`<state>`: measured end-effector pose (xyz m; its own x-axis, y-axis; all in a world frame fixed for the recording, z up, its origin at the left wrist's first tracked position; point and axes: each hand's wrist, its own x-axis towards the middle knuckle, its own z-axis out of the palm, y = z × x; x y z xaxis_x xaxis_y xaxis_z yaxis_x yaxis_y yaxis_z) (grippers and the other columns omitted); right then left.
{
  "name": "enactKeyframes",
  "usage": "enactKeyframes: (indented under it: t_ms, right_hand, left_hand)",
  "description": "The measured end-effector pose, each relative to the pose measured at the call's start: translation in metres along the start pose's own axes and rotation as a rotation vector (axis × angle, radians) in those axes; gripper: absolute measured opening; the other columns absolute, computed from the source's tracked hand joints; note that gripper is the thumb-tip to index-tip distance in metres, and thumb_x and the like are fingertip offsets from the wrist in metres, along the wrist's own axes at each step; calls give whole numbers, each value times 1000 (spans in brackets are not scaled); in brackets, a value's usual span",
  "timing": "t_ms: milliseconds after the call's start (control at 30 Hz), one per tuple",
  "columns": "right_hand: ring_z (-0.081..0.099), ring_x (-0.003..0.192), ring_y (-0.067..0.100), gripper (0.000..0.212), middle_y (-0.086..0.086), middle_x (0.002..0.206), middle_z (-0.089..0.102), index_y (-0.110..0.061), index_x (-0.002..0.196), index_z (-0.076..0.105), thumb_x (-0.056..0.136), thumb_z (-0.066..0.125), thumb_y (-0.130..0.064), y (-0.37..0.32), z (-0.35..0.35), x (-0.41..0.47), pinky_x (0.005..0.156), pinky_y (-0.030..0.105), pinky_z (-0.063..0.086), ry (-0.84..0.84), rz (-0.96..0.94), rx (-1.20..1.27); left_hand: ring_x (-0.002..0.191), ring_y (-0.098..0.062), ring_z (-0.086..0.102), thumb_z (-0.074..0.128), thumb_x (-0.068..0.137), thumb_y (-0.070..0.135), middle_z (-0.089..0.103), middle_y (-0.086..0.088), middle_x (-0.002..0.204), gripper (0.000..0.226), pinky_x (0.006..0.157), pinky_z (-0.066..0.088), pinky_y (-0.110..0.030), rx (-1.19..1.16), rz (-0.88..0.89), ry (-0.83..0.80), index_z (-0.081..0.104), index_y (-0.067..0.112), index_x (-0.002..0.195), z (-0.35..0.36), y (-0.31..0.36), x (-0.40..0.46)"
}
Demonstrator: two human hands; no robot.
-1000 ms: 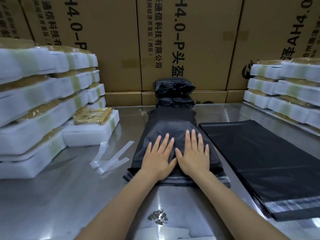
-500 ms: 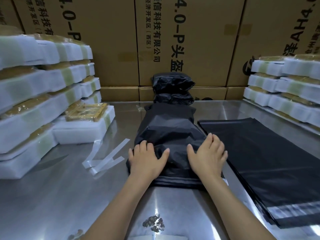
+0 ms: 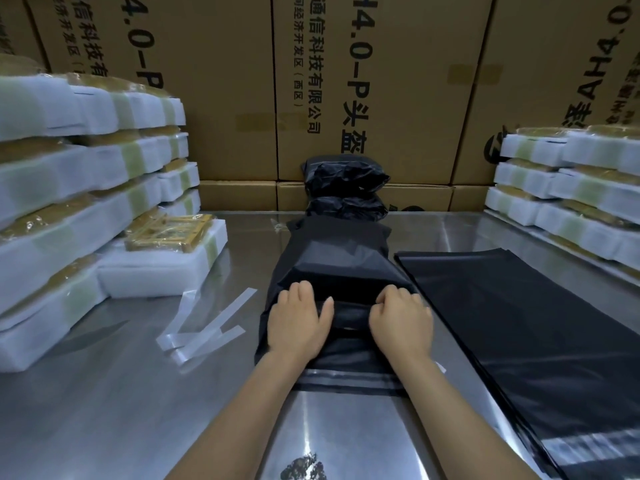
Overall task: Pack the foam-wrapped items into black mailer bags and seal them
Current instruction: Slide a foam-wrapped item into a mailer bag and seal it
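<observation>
Your left hand [image 3: 299,320] and right hand [image 3: 401,320] both lie on the filled black mailer bag [image 3: 332,271], fingers now curled over and gripping the plastic at the near edge of the item inside. A second ago both palms lay flat side by side with fingers straight; half a second ago they had spread apart and begun to bend; now they sit wider still, with a sagging fold of bag between them. The bag's flap with its pale adhesive strip [image 3: 346,374] lies flat on the steel table [image 3: 121,393] just nearer to you than your wrists, not yet folded over.

To the left of the bag, loose clear liner strips [image 3: 204,327] lie on the table, where they were before. To the right, a stack of empty black mailers [image 3: 512,341] lies flat, just beside the filled bag.

Further left stand stacks of foam-wrapped items [image 3: 86,188], with one single piece [image 3: 166,261] lying lower, next to them. More foam-wrapped stacks [image 3: 568,195] stand at the far right.

Beyond the bag you hold, two sealed black parcels [image 3: 346,188] sit one on the other against the cardboard cartons [image 3: 398,81] at the far edge, unchanged.
</observation>
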<state>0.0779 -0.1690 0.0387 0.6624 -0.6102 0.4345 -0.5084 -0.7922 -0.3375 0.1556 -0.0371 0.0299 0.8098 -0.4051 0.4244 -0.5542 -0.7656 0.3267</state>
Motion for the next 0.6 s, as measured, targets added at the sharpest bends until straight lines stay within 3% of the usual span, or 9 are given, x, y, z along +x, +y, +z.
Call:
enactKeyframes:
  t_ms: [133, 333, 400, 500, 600]
  right_hand:
    - [49, 105, 25, 22, 4, 111, 60, -12, 103, 59, 93, 40, -20, 12, -2, -1, 85, 37, 35, -3, 154, -23]
    - [49, 106, 29, 26, 10, 113, 60, -8, 104, 61, 94, 40, -19, 30, -12, -4, 85, 38, 36, 25, 242, -81]
    - [50, 100, 28, 22, 8, 105, 62, -10, 99, 62, 92, 42, -18, 26, -17, -5, 81, 38, 34, 109, 169, -90]
    - [53, 95, 28, 18, 5, 98, 64, -13, 96, 66, 86, 51, -15, 4, -21, -10, 77, 38, 35, 183, -80, 23]
    - [54, 97, 27, 22, 3, 103, 64, -13, 103, 65, 85, 52, -13, -19, -15, -16, 79, 39, 42, 88, -370, 118]
  left_hand:
    - [100, -24, 47, 30, 97, 50, 53, -5, 107, 44, 83, 40, -35, 48, -122, 43, 52, 12, 98, -7, -18, -2]
    - [115, -30, 46, 29, 97, 50, 54, -10, 123, 53, 93, 38, -41, 92, -327, 5, 57, 8, 114, -30, -41, -5]
    - [108, -27, 48, 43, 91, 46, 55, -4, 111, 37, 89, 39, -39, 36, -256, 45, 57, 14, 104, -39, -35, -4]
    - [87, -20, 48, 57, 74, 33, 49, 5, 89, 16, 76, 35, -31, -11, 31, 142, 55, 20, 85, -47, -15, -5]
    - [85, -17, 48, 57, 77, 27, 53, 5, 91, 13, 77, 36, -30, -67, 179, 120, 60, 18, 85, -40, 1, -4]
